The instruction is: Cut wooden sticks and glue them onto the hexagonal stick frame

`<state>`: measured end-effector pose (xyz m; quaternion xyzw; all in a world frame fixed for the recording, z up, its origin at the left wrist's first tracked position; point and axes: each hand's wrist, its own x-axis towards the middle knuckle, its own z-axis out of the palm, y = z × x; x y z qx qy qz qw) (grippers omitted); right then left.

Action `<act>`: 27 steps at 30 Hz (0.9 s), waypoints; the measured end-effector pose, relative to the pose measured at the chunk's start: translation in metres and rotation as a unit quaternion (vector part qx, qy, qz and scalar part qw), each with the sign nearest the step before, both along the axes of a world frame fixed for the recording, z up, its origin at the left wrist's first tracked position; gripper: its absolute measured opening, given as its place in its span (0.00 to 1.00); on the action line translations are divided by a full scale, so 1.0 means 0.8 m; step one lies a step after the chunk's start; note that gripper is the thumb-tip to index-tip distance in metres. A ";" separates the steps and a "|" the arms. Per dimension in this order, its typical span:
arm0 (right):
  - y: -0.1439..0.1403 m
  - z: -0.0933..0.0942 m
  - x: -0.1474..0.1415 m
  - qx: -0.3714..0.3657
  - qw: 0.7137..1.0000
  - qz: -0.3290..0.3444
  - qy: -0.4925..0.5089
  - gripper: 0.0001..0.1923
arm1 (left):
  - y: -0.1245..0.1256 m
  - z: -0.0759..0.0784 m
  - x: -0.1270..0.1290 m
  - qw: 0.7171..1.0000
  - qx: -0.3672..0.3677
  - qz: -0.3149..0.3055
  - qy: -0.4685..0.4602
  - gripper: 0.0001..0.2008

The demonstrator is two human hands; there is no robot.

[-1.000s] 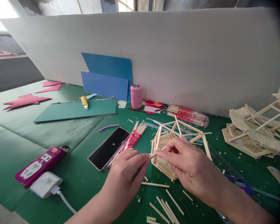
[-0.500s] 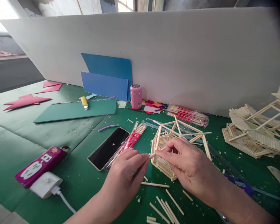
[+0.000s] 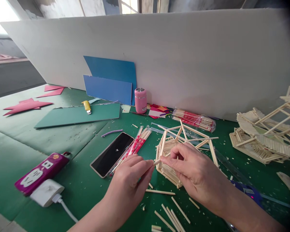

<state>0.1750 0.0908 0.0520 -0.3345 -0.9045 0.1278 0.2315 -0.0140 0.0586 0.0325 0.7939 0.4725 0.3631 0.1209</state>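
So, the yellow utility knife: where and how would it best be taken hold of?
Probably by the middle of its yellow handle, pinched across the width from above. The knife lies on the green board with its long axis pointing toward the wearer, and the metal tip is at the near end, so that end is better avoided.

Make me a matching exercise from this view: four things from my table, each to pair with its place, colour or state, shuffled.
1. Short stick
2. Phone
3. Knife
4. Flask

A. Pink, standing upright
B. Lying face up, screen dark
C. Pinched between the fingers of the left hand and the right hand
D. Yellow, on the flat green board

Pairs: 1-C, 2-B, 3-D, 4-A.
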 end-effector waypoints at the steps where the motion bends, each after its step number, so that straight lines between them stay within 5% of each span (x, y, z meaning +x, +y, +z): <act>1: 0.000 0.000 0.000 -0.001 1.000 0.002 0.000 0.16 | 0.000 0.000 0.000 1.000 -0.001 -0.001 -0.001 0.07; 27: 0.001 -0.001 -0.001 -0.006 1.000 0.004 0.003 0.16 | -0.001 -0.003 -0.002 1.000 -0.013 -0.010 -0.005 0.07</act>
